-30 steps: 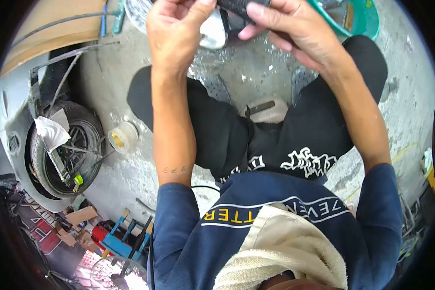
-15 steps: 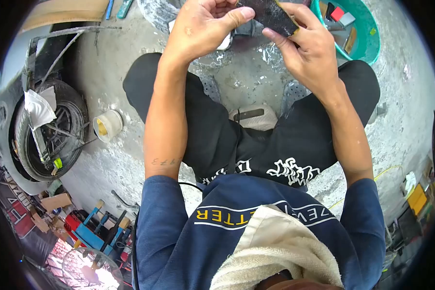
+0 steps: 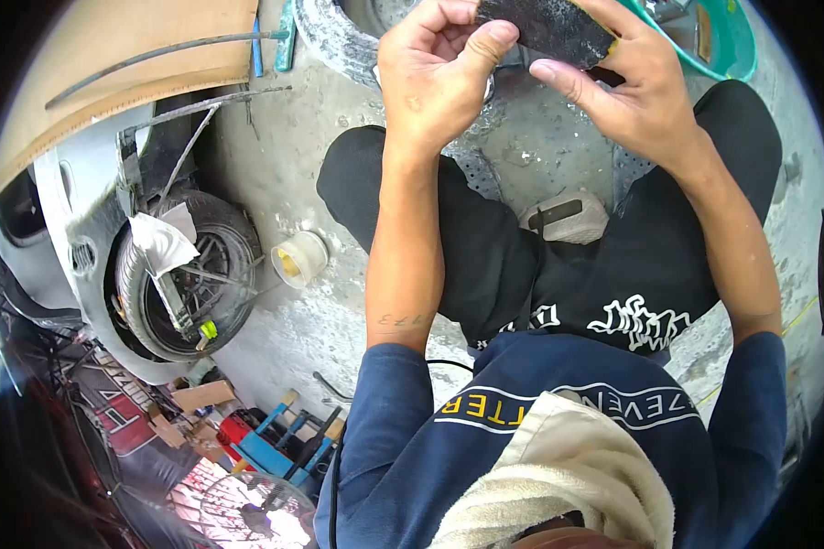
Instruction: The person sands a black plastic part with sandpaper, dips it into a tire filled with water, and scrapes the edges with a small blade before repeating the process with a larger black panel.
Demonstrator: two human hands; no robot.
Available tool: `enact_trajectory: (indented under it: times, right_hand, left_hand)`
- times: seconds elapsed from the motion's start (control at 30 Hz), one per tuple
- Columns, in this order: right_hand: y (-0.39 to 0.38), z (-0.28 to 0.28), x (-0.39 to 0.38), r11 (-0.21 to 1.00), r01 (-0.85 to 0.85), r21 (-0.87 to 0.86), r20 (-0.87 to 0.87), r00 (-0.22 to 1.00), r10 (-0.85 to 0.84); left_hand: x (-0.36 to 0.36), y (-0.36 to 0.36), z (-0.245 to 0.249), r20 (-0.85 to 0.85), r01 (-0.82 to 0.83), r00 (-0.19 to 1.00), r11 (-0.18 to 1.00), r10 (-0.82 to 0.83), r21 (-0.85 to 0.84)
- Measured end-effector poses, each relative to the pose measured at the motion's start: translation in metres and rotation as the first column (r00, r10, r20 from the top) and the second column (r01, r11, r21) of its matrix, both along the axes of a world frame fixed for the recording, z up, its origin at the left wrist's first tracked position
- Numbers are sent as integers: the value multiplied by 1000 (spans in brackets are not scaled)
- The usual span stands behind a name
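Note:
Near the top of the view, a dark, flat, worn piece point(image 3: 549, 32) is held between both hands. My left hand point(image 3: 444, 73) pinches its left end, with the thumb on top and the fingers curled behind. At the right end, my right hand point(image 3: 636, 82) grips the piece, its fingers behind and its thumb stretched out below the edge. The piece hides some fingertips. Beneath the hands are the wearer's black-clad knees.
A teal basin point(image 3: 742, 55) with tools stands at the upper right. To the left are a car wheel point(image 3: 188, 274), a small tub point(image 3: 299, 259) with something yellow, and a long brown board point(image 3: 156, 55). A fan point(image 3: 256, 512) is at the lower left.
The view has shifted, so the hands, wheel and basin appear farther right and more of the car and board shows. Both hands still hold the dark piece.

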State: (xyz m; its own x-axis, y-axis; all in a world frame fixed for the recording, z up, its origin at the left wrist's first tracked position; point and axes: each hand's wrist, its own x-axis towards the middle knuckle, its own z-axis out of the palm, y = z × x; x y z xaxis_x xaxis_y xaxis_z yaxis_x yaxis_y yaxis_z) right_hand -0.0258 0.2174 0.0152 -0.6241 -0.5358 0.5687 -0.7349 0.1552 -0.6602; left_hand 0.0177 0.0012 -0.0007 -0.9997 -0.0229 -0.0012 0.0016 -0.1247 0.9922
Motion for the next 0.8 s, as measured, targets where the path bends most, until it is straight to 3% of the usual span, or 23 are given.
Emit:
enact_trajectory:
  times: [0.07,0.13,0.17,0.23,0.27,0.33,0.37,0.4,0.47,0.5,0.53,0.6,0.67,0.73,0.77,0.8]
  right_hand:
    - [1,-1,2,999,-23,30,-10,1000,23]
    - [3,-4,1,992,-90,-90,46,994,95]
    - [5,-4,2,992,-103,-70,38,994,106]
    - [4,-1,5,975,-56,-217,505,848,161]
    - [3,1,3,978,-84,-193,498,850,171]
    - [0,4,1,917,18,-399,682,674,283]
    - [-2,5,1,892,44,-450,682,661,312]
    - [1,9,2,904,20,-427,689,655,311]
    - [8,13,5,990,118,-73,766,642,-20]
    - [7,0,1,984,61,-170,646,761,64]
    - [11,-8,-1,984,59,-165,654,753,65]
    - [10,-14,-3,975,81,-207,449,893,21]
    - [12,-11,-7,979,75,-188,439,899,15]
    - [7,-7,-5,992,85,-96,280,958,-55]
    - [2,-4,-5,963,60,-262,465,882,71]
    - [2,-1,-7,958,77,-276,464,884,62]
  left_hand:
    - [0,-2,-8,-4,8,1000,998,-8,56]
    - [-2,3,-10,-179,10,984,996,6,85]
    - [-1,0,-10,-119,7,993,998,1,69]
    - [-3,-1,-9,-143,2,990,999,5,54]
    - [-4,-1,-9,-153,10,988,1000,-8,17]
    - [-5,3,-5,-143,-25,989,997,35,67]
    - [-4,5,-4,-133,-21,991,998,27,51]
    - [-4,6,-4,-120,-14,993,999,18,34]
    - [-3,10,-3,-155,3,988,1000,0,20]
    - [-3,14,-1,-160,3,987,999,4,44]
    - [-3,15,-2,-162,9,987,998,1,61]
    - [-4,16,-1,-124,21,992,1000,-19,14]
    - [-6,25,12,-78,-82,993,990,91,113]
    - [-8,21,12,-116,-27,992,993,40,112]
    - [-10,17,6,-84,-36,995,993,45,111]
    - [-12,17,8,-52,-46,997,993,52,111]
